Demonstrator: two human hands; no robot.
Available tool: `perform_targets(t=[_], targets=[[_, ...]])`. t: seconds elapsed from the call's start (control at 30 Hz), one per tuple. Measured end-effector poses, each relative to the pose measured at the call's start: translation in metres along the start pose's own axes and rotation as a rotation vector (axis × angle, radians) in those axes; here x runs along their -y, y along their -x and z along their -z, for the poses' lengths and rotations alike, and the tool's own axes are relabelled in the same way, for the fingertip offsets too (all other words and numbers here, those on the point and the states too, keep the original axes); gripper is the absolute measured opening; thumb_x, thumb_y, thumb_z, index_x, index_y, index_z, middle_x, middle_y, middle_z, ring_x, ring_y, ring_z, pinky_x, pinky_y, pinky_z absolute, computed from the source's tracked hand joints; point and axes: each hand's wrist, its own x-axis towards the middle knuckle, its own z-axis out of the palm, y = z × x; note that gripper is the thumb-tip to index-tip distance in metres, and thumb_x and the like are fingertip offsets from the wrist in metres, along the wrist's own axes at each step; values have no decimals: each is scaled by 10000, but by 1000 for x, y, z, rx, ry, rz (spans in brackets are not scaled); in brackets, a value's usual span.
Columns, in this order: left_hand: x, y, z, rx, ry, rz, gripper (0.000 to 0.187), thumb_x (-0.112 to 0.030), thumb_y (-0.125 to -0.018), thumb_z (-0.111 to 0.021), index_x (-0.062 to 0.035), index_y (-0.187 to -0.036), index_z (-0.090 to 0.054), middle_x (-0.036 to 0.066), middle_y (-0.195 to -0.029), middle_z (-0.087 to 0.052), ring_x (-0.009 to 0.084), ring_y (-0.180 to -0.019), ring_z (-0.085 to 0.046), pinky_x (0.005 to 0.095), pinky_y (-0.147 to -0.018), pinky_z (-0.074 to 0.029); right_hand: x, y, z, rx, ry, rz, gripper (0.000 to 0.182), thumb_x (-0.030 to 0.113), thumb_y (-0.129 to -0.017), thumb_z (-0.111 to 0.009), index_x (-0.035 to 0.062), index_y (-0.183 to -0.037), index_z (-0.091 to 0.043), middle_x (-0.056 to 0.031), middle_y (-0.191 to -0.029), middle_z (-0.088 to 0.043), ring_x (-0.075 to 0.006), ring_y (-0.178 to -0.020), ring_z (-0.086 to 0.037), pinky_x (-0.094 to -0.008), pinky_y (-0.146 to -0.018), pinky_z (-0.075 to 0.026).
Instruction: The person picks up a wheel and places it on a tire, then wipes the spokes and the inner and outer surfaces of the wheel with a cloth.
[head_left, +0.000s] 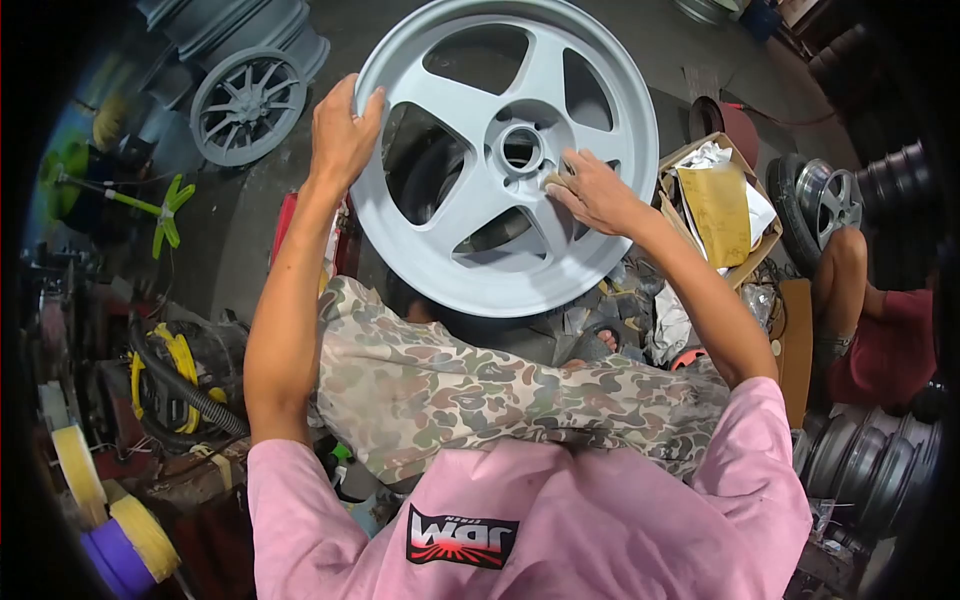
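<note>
A grey five-spoke car wheel [470, 110] stands tilted in front of me, above my knees, its face turned towards me. My left hand [345, 135] grips its outer lip at the left edge, fingers wrapped behind the rim. At the lower right of the centre hub, my right hand [598, 195] pinches a small tan piece of sandpaper [556, 181] against the base of a spoke. Part of that piece is hidden under the fingers.
An open cardboard box [768, 240] with papers and a brown sheet sits at right. Another grey wheel [248, 105] is at upper left, near a green-legged stand [165, 212]. A person's bent leg [840, 285] is at far right, above stacked rims [870, 460].
</note>
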Motion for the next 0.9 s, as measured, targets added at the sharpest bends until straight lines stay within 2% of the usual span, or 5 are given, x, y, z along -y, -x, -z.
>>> perform_targets(t=[0.1,0.4,0.57,0.73,0.9], targets=[[-1,4,1,21,11,18,314,-230,-960,-648,56,-1090,-667,262,-957,-696,457,-896,-675,485,-794,-510,-8,-2,16,0,-435,-142,304,272,-1034,-563,36,-1079,-750,-167,-1058,-552,-326,-974,-560,-473,-851,-491],[-1,3,3,-94,-102,-165,363,-277,-1000,-656,18,-1211,-671,218,-1104,-709,333,-933,-697,386,-809,-518,24,7,-43,-212,42,-42,225,210,-983,-630,50,-1116,-714,-101,-1067,-642,-292,-872,-596,-390,-769,-503],[-25,2,9,24,-1,-45,369,-286,-1035,-614,-2,-1264,-670,179,-1084,-714,298,-970,-698,372,-876,-521,53,22,5,-79,-1729,-663,393,359,-1074,-521,8,-1129,-688,-79,-845,-673,-174,-668,-603,-337,-684,-524],[-47,10,9,27,65,-112,355,-299,-1026,-609,-34,-1249,-686,156,-1133,-694,371,-1010,-671,421,-897,-518,19,115,-7,-462,-867,-963,543,438,-1080,-504,-51,-1155,-727,-97,-1073,-742,-138,-955,-666,-298,-858,-521],[-96,30,3,-96,-209,-667,409,-12,-899,-674,-72,-1303,-666,149,-1312,-626,364,-1209,-611,448,-1006,-501,22,185,-35,-505,-1006,-1166,505,399,-1078,-531,-65,-1192,-696,-126,-1060,-731,-186,-972,-691,-321,-801,-571]])
